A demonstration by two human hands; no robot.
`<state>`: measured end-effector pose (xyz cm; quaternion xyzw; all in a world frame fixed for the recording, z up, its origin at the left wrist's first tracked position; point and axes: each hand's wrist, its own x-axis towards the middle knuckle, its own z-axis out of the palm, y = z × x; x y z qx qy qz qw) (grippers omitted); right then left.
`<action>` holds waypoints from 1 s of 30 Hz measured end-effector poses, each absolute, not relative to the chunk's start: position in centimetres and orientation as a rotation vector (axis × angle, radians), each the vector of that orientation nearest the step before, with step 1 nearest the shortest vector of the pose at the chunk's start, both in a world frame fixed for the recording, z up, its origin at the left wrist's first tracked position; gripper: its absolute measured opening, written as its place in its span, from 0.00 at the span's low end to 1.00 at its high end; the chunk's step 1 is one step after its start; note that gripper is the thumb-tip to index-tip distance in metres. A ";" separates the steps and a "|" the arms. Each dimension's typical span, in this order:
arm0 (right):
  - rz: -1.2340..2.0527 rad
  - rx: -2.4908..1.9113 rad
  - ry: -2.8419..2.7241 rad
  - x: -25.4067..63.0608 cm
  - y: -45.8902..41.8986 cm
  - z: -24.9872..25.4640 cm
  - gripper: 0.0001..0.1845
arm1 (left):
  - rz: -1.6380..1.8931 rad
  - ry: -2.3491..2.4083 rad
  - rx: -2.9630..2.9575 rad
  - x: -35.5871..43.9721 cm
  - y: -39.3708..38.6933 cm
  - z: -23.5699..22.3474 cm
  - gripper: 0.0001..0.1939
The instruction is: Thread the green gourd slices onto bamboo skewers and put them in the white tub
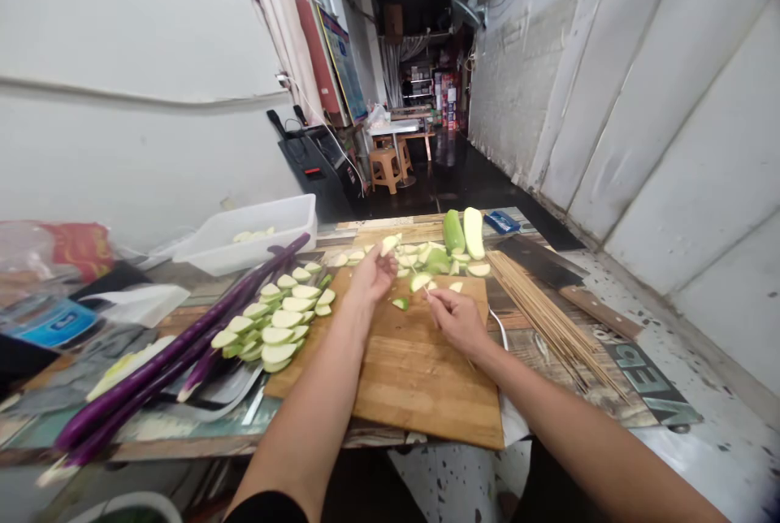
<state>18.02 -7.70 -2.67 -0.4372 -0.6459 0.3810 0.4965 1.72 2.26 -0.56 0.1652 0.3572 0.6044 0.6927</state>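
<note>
My left hand (pixel 374 273) is closed on a pale green-edged squash slice (pixel 391 244) above the far side of the wooden cutting board (pixel 420 377). My right hand (pixel 457 318) pinches a thin bamboo skewer, mostly hidden by the fingers. Right by its tip is another squash slice (pixel 419 282); whether the skewer pierces it I cannot tell. A small green-skinned piece (pixel 400 304) lies on the board between my hands. Loose slices and cut pieces (pixel 437 261) are spread along the board's far edge. Left of the board, skewered squash slices (pixel 286 317) lie stacked in rows.
Long purple eggplants (pixel 164 352) lie at the left, before a white plastic tub (pixel 256 231). Squash halves (pixel 474 233) rest at the back. On the right are a bundle of bamboo skewers (pixel 542 312), a cleaver (pixel 600 312) and a blue packet (pixel 501 221).
</note>
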 end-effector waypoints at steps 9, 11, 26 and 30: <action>0.931 -1.105 -1.703 17.6 -8.4 -3.1 0.17 | 1.398 0.827 0.284 0.2 1.5 0.1 0.06; 0.946 -1.113 -1.691 17.7 -8.3 -3.3 0.17 | 1.408 0.849 0.279 0.0 1.5 0.1 0.05; 0.959 -1.134 -1.666 17.7 -7.8 -4.0 0.16 | 1.418 0.966 0.454 0.5 1.1 0.1 0.01; 0.943 -1.135 -1.666 17.7 -7.8 -4.1 0.16 | 1.420 0.949 0.477 0.6 1.0 0.0 0.01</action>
